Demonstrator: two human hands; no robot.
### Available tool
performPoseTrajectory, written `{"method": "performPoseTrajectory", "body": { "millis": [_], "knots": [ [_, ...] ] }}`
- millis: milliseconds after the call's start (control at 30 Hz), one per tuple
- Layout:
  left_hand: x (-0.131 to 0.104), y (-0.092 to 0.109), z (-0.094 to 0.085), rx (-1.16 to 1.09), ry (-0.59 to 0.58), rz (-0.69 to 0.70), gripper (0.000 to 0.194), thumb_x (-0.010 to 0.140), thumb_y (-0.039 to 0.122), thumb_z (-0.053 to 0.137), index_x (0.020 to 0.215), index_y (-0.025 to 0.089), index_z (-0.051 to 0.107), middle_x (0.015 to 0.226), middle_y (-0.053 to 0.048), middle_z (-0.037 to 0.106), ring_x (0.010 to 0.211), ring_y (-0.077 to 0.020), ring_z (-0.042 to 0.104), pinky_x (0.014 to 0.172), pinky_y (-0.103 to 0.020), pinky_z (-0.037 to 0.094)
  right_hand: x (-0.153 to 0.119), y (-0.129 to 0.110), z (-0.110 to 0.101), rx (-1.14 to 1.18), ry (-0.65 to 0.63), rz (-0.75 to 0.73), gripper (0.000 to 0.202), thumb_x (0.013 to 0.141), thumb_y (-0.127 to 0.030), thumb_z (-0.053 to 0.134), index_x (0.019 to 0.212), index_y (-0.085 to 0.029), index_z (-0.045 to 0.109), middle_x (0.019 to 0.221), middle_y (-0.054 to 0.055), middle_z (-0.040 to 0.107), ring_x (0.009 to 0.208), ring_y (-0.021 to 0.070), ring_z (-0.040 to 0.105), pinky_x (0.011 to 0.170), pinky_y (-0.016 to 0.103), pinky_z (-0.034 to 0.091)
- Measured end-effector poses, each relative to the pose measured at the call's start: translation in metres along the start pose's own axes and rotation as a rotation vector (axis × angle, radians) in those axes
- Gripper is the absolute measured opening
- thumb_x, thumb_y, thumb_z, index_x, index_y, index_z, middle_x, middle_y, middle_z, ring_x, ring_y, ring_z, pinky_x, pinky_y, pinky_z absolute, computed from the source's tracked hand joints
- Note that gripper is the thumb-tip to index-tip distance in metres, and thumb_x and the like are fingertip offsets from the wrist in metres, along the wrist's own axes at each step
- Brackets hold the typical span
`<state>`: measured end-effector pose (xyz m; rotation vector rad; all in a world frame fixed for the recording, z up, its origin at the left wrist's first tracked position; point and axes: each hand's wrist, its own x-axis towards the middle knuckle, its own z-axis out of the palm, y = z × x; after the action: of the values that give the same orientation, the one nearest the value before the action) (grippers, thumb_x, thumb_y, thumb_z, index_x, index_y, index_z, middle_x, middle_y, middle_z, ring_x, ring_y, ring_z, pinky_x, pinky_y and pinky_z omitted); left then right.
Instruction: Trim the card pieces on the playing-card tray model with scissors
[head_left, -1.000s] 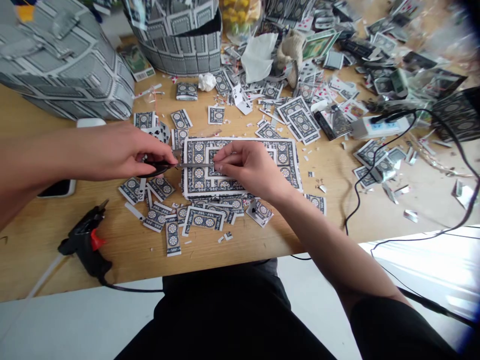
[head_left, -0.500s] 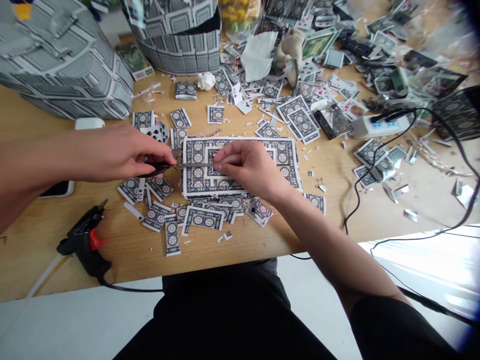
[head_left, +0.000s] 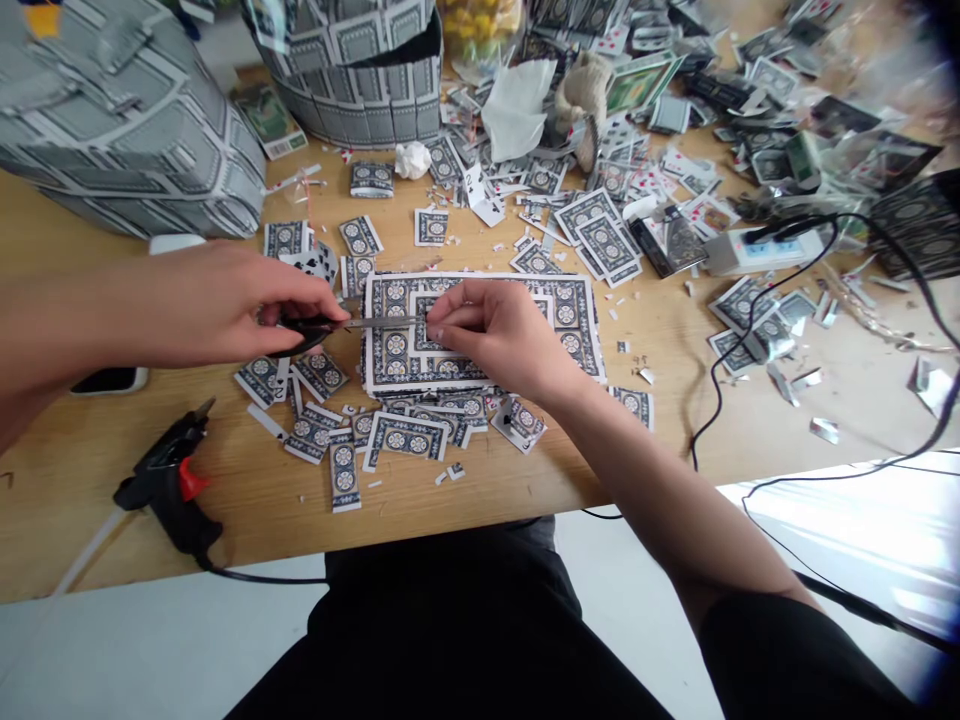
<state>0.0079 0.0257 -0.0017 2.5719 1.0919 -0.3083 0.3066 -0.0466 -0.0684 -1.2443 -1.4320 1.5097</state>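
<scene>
1. A wooden table [head_left: 262,530] strewn with cut playing cards leaves little bare room around the person, so loose bits could easily catch under the work.
2. The left hand [head_left: 259,300] is curled around the black handle of the scissors [head_left: 379,322], blades pointing toward the other hand; a slip there could nick a fingertip.
3. The right hand [head_left: 495,325] has its thumb and fingers drawn narrow at the blade tip; whether they pinch card, metal or nothing cannot be told.
4. Beneath it, in front of the person, lies the rectangular playing-card panel [head_left: 390,375]. Pressing or prying too hard might scratch its patterned face or lift a layered strip.
5. Along the near edge, card scraps [head_left: 405,440] could be swept off by a sleeve or forearm.
6. Farther left, the black glue gun [head_left: 172,480] lies on its side near the table edge; if hot, it could burn, and its cord [head_left: 262,578], hanging by the person's lap, could drag it down.
</scene>
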Motion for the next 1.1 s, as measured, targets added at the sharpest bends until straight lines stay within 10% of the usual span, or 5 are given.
{"method": "performPoseTrajectory", "body": {
  "millis": [367, 567, 800, 1100],
  "knots": [
    [-0.013, 0.005, 0.008, 0.072, 0.091, -0.198, 0.054, 0.093, 0.053, 0.049, 0.132, 0.025, 0.074, 0.097, -0.003, 0.076, 0.080, -0.0213, 0.068, 0.087, -0.035, 0.047, 0.001, -0.006, 0.009, -0.053, 0.093, 0.067, 0.020, 0.086, -0.024, 0.082, 0.092, -0.020, 0.063, 0.074, 0.002, 0.076, 0.065, 0.0146, 0.062, 0.062, 0.030, 0.047],
    [-0.029, 0.014, 0.016, 0.033, 0.133, -0.053, 0.050, 0.096, 0.049, 0.047, 0.130, 0.027, 0.075, 0.110, -0.005, 0.078, 0.091, -0.0237, 0.070, 0.088, -0.035, 0.047, 0.002, -0.007, 0.005, -0.085, 0.055, 0.070, 0.009, 0.088, -0.017, 0.074, 0.095, -0.018, 0.068, 0.072, 0.002, 0.074, 0.063, 0.0139, 0.059, 0.062, 0.030, 0.045],
    [-0.029, 0.010, 0.016, 0.044, 0.121, 0.025, 0.039, 0.097, 0.052, 0.053, 0.114, 0.024, 0.074, 0.100, -0.003, 0.074, 0.085, -0.0200, 0.065, 0.080, -0.030, 0.043, -0.015, -0.014, 0.011, -0.468, 0.065, -0.195, 0.009, 0.092, -0.017, 0.069, 0.097, -0.019, 0.076, 0.093, 0.006, 0.083, 0.086, 0.0218, 0.076, 0.082, 0.036, 0.054],
    [-0.025, 0.012, 0.027, 0.051, 0.127, -0.028, 0.039, 0.093, 0.052, 0.062, 0.116, 0.024, 0.075, 0.105, -0.003, 0.076, 0.091, -0.0220, 0.068, 0.081, -0.031, 0.045, -0.018, -0.024, 0.020, -0.816, 0.068, -0.158, 0.013, 0.100, -0.022, 0.067, 0.106, -0.017, 0.077, 0.106, 0.011, 0.082, 0.094, 0.0263, 0.074, 0.086, 0.038, 0.050]
  ]
}}
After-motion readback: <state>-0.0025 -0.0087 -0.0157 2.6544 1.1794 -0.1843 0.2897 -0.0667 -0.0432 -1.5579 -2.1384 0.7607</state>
